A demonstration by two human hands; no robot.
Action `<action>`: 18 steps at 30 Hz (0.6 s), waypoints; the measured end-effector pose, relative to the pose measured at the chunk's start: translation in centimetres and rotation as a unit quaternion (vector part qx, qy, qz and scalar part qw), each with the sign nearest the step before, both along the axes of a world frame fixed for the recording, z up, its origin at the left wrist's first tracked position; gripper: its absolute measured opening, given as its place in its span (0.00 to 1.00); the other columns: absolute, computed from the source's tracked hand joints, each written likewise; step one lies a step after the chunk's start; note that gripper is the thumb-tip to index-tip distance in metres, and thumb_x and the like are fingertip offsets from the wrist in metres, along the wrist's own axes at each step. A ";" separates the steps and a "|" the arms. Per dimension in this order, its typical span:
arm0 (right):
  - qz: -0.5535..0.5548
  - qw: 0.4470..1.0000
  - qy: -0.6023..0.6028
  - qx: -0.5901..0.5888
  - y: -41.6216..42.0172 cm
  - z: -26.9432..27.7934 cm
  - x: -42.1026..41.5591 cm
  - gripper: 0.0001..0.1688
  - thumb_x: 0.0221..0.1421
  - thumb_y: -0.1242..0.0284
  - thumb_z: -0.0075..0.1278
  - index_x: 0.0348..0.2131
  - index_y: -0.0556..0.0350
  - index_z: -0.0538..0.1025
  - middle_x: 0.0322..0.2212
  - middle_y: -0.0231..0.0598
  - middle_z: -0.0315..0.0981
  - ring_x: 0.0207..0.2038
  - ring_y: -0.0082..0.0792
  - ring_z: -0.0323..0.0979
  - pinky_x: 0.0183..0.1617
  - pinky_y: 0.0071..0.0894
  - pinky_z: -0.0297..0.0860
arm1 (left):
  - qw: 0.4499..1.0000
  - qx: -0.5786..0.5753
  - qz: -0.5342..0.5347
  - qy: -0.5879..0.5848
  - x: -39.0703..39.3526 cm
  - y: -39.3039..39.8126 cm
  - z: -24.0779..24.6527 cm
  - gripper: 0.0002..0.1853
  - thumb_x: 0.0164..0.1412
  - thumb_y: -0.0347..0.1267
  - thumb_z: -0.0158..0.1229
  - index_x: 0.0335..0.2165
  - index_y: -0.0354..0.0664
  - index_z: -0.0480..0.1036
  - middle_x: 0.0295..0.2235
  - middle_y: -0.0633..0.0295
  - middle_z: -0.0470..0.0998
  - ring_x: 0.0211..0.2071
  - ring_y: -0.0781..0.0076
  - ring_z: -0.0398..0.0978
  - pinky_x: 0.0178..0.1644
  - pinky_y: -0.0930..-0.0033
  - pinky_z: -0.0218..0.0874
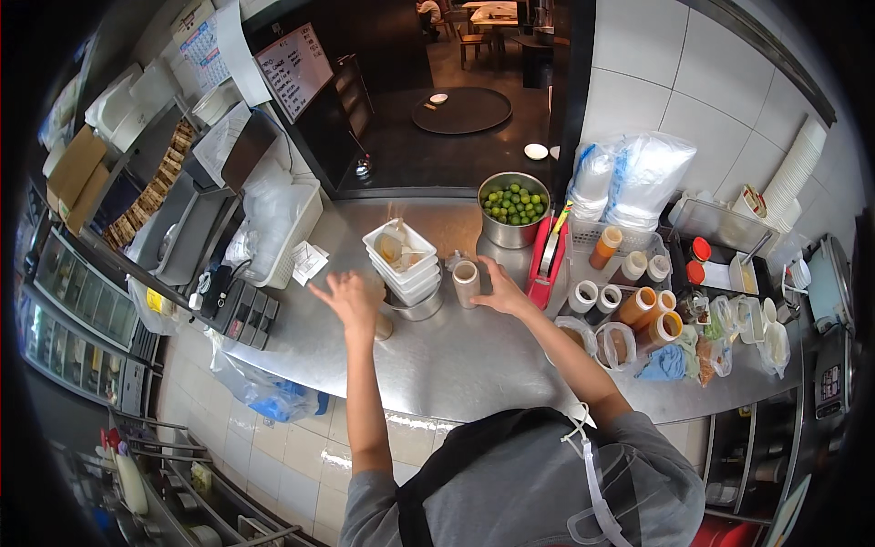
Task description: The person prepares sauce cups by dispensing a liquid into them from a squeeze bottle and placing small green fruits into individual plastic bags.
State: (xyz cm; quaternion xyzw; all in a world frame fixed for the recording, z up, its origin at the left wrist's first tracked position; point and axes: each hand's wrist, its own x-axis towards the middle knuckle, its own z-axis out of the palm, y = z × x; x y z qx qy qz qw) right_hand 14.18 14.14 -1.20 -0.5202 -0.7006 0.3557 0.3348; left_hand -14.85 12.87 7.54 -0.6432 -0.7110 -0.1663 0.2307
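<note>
My left hand (353, 301) is over the steel counter with its fingers spread, left of a stack of white plastic containers (405, 263). Part of a small upright bottle (383, 327) shows beside that hand; whether the hand touches it is unclear. Under the stack sits a round steel bowl (417, 311). My right hand (501, 290) has its thumb and fingers apart at the right side of an open-topped, pale brown plastic bottle (467, 286). No grip on that bottle is visible. A small clear plastic bag lies behind it.
Behind on the right stand a steel pot of green limes (513, 231) and a red tape sealer (546, 263). Farther right are sauce bottles (636, 305) and bags. A white basket (294, 236) and paper slips (310, 263) lie left. A dark serving hatch opens beyond the counter (437, 372).
</note>
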 end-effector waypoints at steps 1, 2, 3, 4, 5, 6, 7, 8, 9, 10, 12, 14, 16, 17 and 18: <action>0.000 1.000 0.006 0.000 0.0 -0.2 0.2 0.58 0.34 0.64 0.66 0.58 0.48 0.48 0.54 0.59 0.52 0.57 0.55 0.53 0.60 0.45 0.54 | 0.998 0.012 -0.015 -0.063 -0.2 -0.6 0.6 0.22 0.35 0.39 0.66 0.34 0.43 0.75 0.35 0.59 0.76 0.50 0.59 0.64 0.58 0.28 0.28; 0.000 1.000 0.011 0.000 0.0 -0.4 0.4 0.58 0.34 0.64 0.65 0.58 0.48 0.48 0.54 0.59 0.51 0.58 0.56 0.52 0.60 0.44 0.54 | 0.991 0.024 -0.029 -0.126 -0.4 -1.3 1.4 0.24 0.36 0.40 0.66 0.36 0.43 0.74 0.36 0.58 0.75 0.50 0.59 0.63 0.58 0.28 0.29; 0.001 1.000 0.017 0.000 -0.1 -0.6 0.5 0.58 0.34 0.63 0.65 0.58 0.48 0.47 0.54 0.60 0.51 0.58 0.56 0.52 0.60 0.44 0.53 | 0.981 0.035 -0.041 -0.188 -0.6 -2.2 2.4 0.26 0.37 0.41 0.66 0.38 0.43 0.73 0.37 0.58 0.75 0.50 0.60 0.63 0.58 0.29 0.30; 0.003 1.000 0.014 -0.006 -0.2 -0.5 0.5 0.58 0.34 0.63 0.65 0.58 0.48 0.47 0.54 0.60 0.50 0.58 0.56 0.52 0.61 0.44 0.53 | 0.967 -0.010 -0.028 -0.252 -1.3 -3.2 3.4 0.30 0.38 0.41 0.66 0.43 0.43 0.71 0.42 0.56 0.72 0.51 0.59 0.63 0.58 0.33 0.33; 0.004 1.000 0.012 -0.012 -0.4 -0.4 0.5 0.58 0.34 0.63 0.65 0.58 0.49 0.47 0.54 0.60 0.50 0.58 0.56 0.51 0.61 0.44 0.53 | 0.964 0.001 -0.030 -0.263 -2.1 -3.5 3.2 0.31 0.38 0.41 0.66 0.44 0.42 0.71 0.42 0.56 0.71 0.50 0.58 0.63 0.58 0.36 0.35; 0.006 1.000 0.009 -0.017 -0.5 -0.3 0.4 0.58 0.34 0.63 0.65 0.58 0.49 0.47 0.54 0.60 0.50 0.58 0.56 0.51 0.61 0.44 0.53 | 0.961 0.013 -0.031 -0.275 -3.2 -3.9 2.9 0.32 0.37 0.41 0.66 0.45 0.42 0.71 0.42 0.56 0.70 0.49 0.58 0.64 0.58 0.39 0.38; 0.007 1.000 0.008 -0.022 -0.5 -0.3 0.4 0.58 0.35 0.62 0.65 0.58 0.49 0.47 0.55 0.59 0.49 0.59 0.56 0.50 0.61 0.44 0.53 | 0.957 0.024 -0.034 -0.285 -4.2 -4.2 2.6 0.33 0.36 0.41 0.66 0.45 0.41 0.71 0.43 0.56 0.70 0.49 0.57 0.64 0.58 0.42 0.40; 0.008 1.000 0.007 -0.028 -0.5 -0.4 0.4 0.58 0.35 0.62 0.65 0.59 0.49 0.47 0.55 0.59 0.49 0.59 0.56 0.50 0.61 0.45 0.52 | 0.942 0.043 -0.069 -0.326 -5.5 -4.3 2.2 0.36 0.35 0.38 0.67 0.47 0.40 0.69 0.40 0.56 0.68 0.45 0.56 0.66 0.54 0.54 0.51; 0.007 0.999 0.006 -0.034 -0.6 -0.5 0.4 0.59 0.35 0.62 0.65 0.59 0.49 0.47 0.55 0.59 0.49 0.59 0.56 0.50 0.61 0.45 0.52 | 0.944 0.051 -0.083 -0.316 -6.1 -4.5 2.2 0.36 0.35 0.37 0.67 0.48 0.39 0.68 0.39 0.55 0.67 0.43 0.56 0.66 0.51 0.56 0.54; 0.008 0.999 0.010 -0.035 -0.6 -0.6 0.5 0.59 0.35 0.62 0.65 0.59 0.50 0.47 0.55 0.59 0.48 0.59 0.56 0.49 0.61 0.45 0.52 | 0.945 0.059 -0.097 -0.305 -6.5 -4.7 2.3 0.37 0.35 0.35 0.66 0.48 0.39 0.68 0.39 0.55 0.67 0.42 0.57 0.66 0.48 0.59 0.57; 0.007 0.999 0.017 -0.035 -0.5 -1.0 0.5 0.59 0.35 0.62 0.65 0.59 0.50 0.46 0.56 0.58 0.48 0.59 0.56 0.49 0.62 0.45 0.52 | 0.941 0.062 -0.115 -0.313 -6.7 -5.0 2.8 0.37 0.35 0.33 0.66 0.49 0.38 0.67 0.37 0.55 0.67 0.39 0.58 0.67 0.43 0.62 0.60; 0.006 0.999 0.020 -0.032 -0.4 -1.2 0.6 0.60 0.35 0.62 0.65 0.59 0.50 0.46 0.56 0.58 0.47 0.59 0.55 0.49 0.62 0.44 0.51 | 0.928 0.052 -0.123 -0.347 -6.3 -5.2 3.9 0.37 0.35 0.31 0.65 0.49 0.38 0.66 0.36 0.55 0.67 0.38 0.59 0.68 0.39 0.65 0.62; 0.005 0.999 0.020 -0.031 -0.3 -1.2 0.7 0.60 0.34 0.62 0.65 0.59 0.49 0.46 0.56 0.58 0.47 0.59 0.55 0.48 0.62 0.44 0.51 | 0.913 0.033 -0.135 -0.383 -6.1 -5.3 5.0 0.37 0.35 0.31 0.66 0.49 0.37 0.66 0.36 0.54 0.69 0.37 0.60 0.70 0.37 0.65 0.62; 0.004 0.999 0.018 -0.033 -0.3 -1.2 0.8 0.60 0.34 0.62 0.65 0.59 0.49 0.46 0.56 0.59 0.48 0.59 0.55 0.49 0.62 0.44 0.51 | 0.905 0.023 -0.141 -0.400 -5.9 -5.1 5.3 0.37 0.35 0.31 0.66 0.48 0.37 0.66 0.36 0.53 0.71 0.37 0.60 0.71 0.36 0.65 0.62; 0.005 0.999 0.017 -0.034 -0.4 -0.9 0.7 0.60 0.34 0.63 0.65 0.59 0.49 0.46 0.56 0.59 0.48 0.59 0.55 0.49 0.62 0.44 0.51 | 0.907 0.018 -0.145 -0.394 -6.1 -5.1 5.3 0.36 0.35 0.31 0.67 0.48 0.38 0.66 0.37 0.53 0.71 0.37 0.60 0.72 0.36 0.65 0.62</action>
